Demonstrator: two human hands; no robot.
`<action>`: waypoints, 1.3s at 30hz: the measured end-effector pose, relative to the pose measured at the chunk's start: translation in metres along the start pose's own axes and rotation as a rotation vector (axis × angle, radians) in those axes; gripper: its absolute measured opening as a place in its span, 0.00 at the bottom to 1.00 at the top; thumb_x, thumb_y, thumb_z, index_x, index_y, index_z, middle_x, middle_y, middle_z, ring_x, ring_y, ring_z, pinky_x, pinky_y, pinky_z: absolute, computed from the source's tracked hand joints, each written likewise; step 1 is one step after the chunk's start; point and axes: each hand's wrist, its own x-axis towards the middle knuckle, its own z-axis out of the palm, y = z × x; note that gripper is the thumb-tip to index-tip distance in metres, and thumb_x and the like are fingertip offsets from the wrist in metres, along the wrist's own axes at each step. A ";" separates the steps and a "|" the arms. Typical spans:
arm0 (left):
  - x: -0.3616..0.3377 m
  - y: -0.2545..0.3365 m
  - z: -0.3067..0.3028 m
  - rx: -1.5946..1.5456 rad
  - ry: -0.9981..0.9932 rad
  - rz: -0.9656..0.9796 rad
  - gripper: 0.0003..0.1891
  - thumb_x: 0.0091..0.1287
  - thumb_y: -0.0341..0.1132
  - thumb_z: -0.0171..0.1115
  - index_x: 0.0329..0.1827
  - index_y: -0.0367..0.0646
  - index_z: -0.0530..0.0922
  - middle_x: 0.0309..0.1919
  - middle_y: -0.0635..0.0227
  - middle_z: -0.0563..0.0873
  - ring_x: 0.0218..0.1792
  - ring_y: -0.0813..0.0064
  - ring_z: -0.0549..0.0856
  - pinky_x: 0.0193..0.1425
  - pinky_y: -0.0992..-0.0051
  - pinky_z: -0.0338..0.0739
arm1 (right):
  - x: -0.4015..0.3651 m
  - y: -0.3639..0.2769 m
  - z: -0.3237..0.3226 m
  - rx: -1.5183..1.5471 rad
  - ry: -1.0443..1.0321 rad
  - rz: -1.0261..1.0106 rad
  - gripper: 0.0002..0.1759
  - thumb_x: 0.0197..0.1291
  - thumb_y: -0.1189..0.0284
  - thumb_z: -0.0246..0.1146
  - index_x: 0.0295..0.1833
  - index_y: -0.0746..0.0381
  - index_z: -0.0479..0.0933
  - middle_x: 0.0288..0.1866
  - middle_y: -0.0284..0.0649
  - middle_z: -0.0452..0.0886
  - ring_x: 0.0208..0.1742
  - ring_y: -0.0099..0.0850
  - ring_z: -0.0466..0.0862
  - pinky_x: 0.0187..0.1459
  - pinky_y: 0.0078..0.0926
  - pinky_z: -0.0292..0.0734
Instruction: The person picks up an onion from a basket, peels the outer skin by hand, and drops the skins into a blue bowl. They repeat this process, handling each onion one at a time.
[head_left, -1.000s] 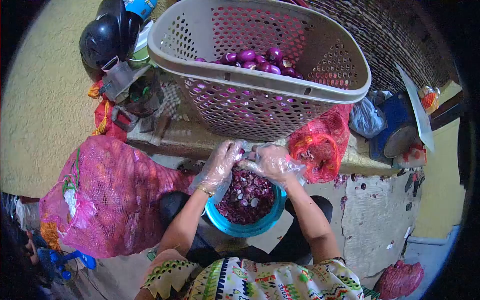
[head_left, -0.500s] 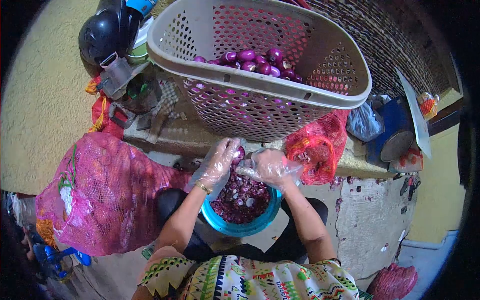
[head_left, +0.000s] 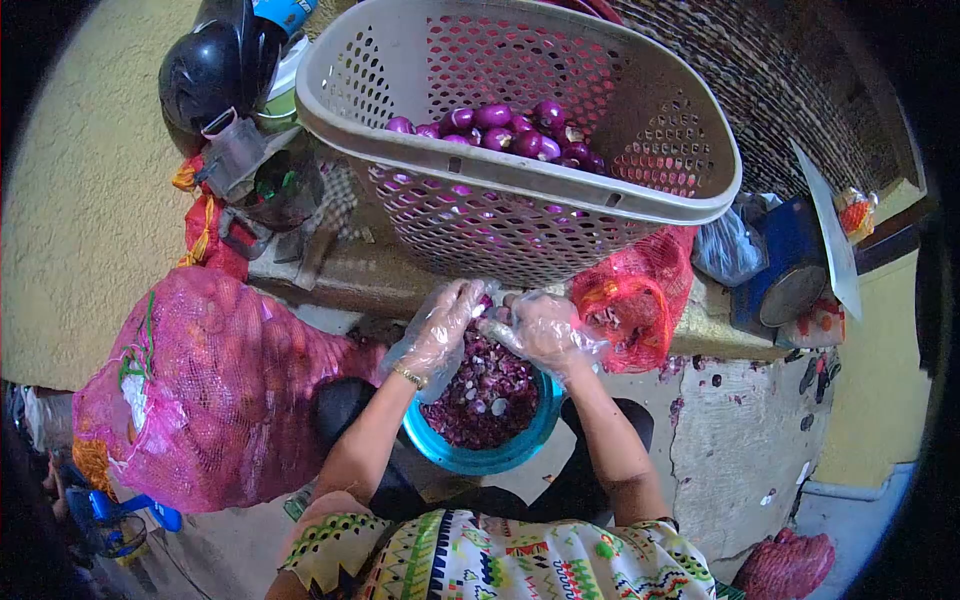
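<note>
My left hand (head_left: 445, 325), in a clear plastic glove, is closed around a red onion (head_left: 487, 302), which shows only partly at the fingertips. Close beside it, my right hand (head_left: 548, 328), gloved the same way, has curled fingers that meet the onion; whatever they grip is hidden. Both hands are above the far side of a blue basin (head_left: 480, 462). Dark purple onion peelings (head_left: 475, 425) and pale cut pieces fill the basin, which stands between my knees.
A large perforated plastic basket (head_left: 520, 175) holding peeled red onions (head_left: 495, 115) stands ahead on a ledge. A full pink mesh sack (head_left: 215, 390) is at left. An opened red mesh bag (head_left: 635, 310) and a blue scale-like box (head_left: 780, 265) are at right.
The onion is turned and more covered by my fingers now. My right hand has shifted slightly toward the left hand. Basin and basket stay in place.
</note>
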 end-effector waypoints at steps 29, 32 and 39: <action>0.012 -0.022 -0.011 -0.002 -0.063 -0.120 0.25 0.78 0.56 0.58 0.59 0.41 0.82 0.51 0.70 0.85 0.48 0.79 0.81 0.58 0.73 0.77 | 0.000 0.000 -0.008 0.020 -0.095 0.025 0.41 0.49 0.25 0.63 0.39 0.53 0.90 0.26 0.49 0.86 0.31 0.50 0.88 0.37 0.49 0.82; 0.008 -0.012 -0.009 -0.031 -0.061 -0.141 0.25 0.77 0.56 0.58 0.58 0.42 0.82 0.49 0.71 0.86 0.46 0.80 0.81 0.56 0.74 0.76 | 0.001 0.002 -0.006 0.022 -0.140 0.032 0.39 0.50 0.25 0.62 0.39 0.51 0.91 0.26 0.49 0.85 0.31 0.50 0.88 0.36 0.49 0.82; 0.007 -0.016 -0.008 0.030 -0.055 -0.085 0.25 0.76 0.58 0.60 0.56 0.42 0.83 0.47 0.72 0.85 0.46 0.81 0.79 0.55 0.74 0.75 | 0.000 0.008 0.003 0.055 -0.156 0.011 0.39 0.58 0.26 0.57 0.36 0.51 0.90 0.25 0.49 0.85 0.30 0.50 0.87 0.35 0.50 0.81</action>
